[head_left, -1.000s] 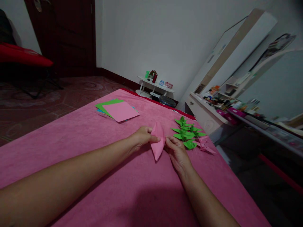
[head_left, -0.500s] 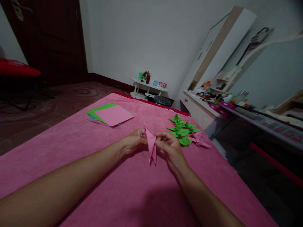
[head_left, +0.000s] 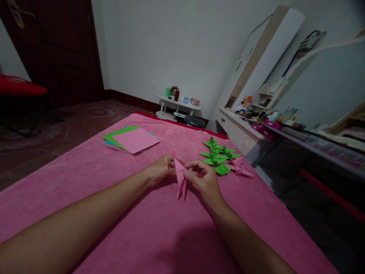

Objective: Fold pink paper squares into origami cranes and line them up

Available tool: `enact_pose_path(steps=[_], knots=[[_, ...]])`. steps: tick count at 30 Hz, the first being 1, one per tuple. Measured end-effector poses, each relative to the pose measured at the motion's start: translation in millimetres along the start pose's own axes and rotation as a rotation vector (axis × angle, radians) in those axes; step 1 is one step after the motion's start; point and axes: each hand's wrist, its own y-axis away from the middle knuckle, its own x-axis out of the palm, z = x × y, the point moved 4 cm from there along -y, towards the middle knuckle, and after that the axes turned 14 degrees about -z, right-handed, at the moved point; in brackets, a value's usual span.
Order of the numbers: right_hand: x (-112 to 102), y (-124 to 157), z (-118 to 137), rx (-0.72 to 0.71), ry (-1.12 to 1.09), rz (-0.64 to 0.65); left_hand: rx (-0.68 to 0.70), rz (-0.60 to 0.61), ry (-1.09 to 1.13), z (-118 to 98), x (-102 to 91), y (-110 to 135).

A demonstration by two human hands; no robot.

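Note:
A partly folded pink origami paper [head_left: 179, 173], long and pointed with two narrow tips hanging down, is held between both hands above the pink cloth [head_left: 137, 224]. My left hand [head_left: 162, 169] grips it from the left, its fingertips partly hidden behind the paper. From the right, my right hand [head_left: 203, 179] pinches its edge between thumb and index finger. Beyond my right hand lie several green folded paper cranes [head_left: 215, 156] in a cluster, with a pink folded crane [head_left: 240, 167] beside them.
A stack of square paper [head_left: 138, 140], pink on top with green and blue under it, lies at the far left of the cloth. A white low shelf [head_left: 179, 102] stands by the wall. To the right is a dresser [head_left: 239, 125] crowded with bottles.
The view has shifted slightly. Both hands keep hold of the pink paper, which has turned a little, its two lower tips now closer together.

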Motion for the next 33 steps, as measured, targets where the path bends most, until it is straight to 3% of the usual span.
enact_pose_path(steps=[7,13,22,30,33], knots=[[-2,-3,7,-0.030,0.092,0.007,0.085,-0.120,-0.150,-8,-8.1,-5],[-5,-6,1,-0.031,0.129,0.044,0.144,-0.107,-0.251,-20,-4.5,-3],[-10,-11,-22,0.181,-0.059,-0.017,0.150,-0.098,-0.423,-25,-1.9,-4],[-9,-6,-27,0.372,-0.128,-0.064,0.109,-0.100,-0.395,-24,1.6,-4],[-8,-4,-26,0.361,-0.150,-0.073,0.136,-0.141,-0.430,-24,0.5,-5]])
